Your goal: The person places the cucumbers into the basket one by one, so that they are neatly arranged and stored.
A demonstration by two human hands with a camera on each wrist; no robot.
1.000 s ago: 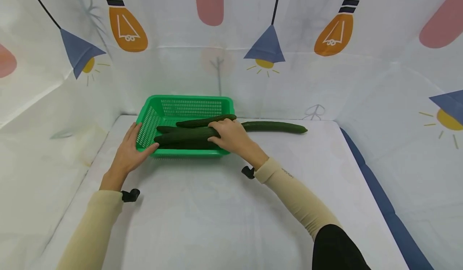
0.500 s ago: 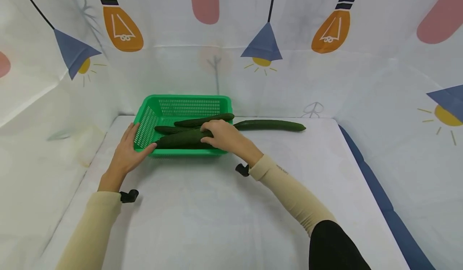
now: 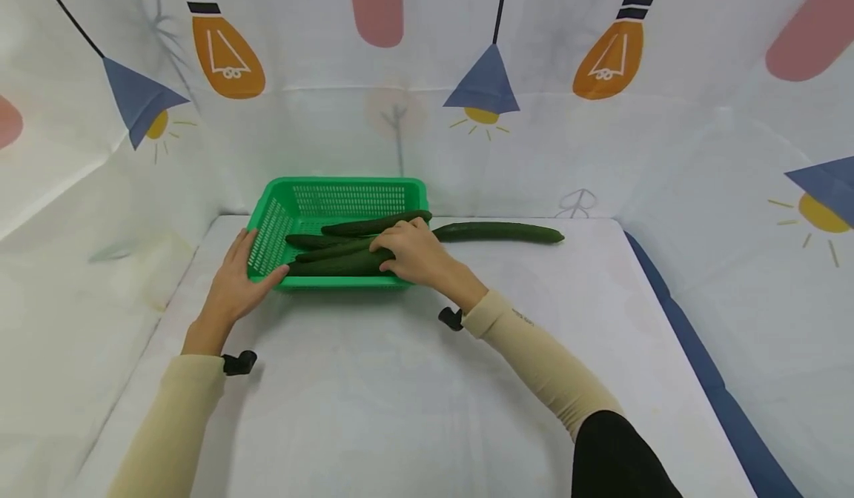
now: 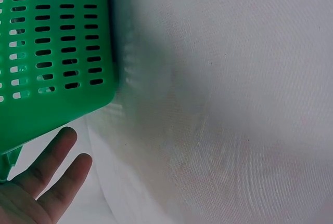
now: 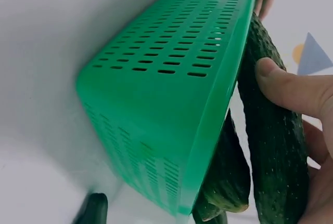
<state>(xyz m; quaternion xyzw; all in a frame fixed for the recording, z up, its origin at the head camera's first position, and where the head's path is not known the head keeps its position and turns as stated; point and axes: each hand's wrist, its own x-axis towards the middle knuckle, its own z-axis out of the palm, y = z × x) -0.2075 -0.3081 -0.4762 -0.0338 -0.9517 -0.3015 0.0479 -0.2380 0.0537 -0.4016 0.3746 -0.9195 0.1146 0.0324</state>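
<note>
A green plastic basket (image 3: 360, 184) stands on the white table. Several dark green cucumbers lie in it, one (image 3: 376, 224) along the back with its end over the right rim. My right hand (image 3: 423, 257) reaches over the basket's right front and grips a cucumber (image 5: 273, 130) between thumb and fingers; part of it is hidden by the hand. My left hand (image 3: 236, 283) rests at the left front corner, its thumb by the front rim and fingers along the left side. Two straight fingers (image 4: 65, 185) show near the basket wall (image 4: 52, 96).
Another cucumber (image 3: 500, 232) lies to the right of the basket, near the table's back edge. The white table (image 3: 400, 387) stretches in front. A printed cloth (image 3: 320, 127) hangs behind, and a blue strip (image 3: 687, 327) runs along the right side.
The cucumber under my right hand has shifted slightly toward the front rim, and another shows behind it. My right hand has moved slightly left since the first frame. My left hand keeps its place.
</note>
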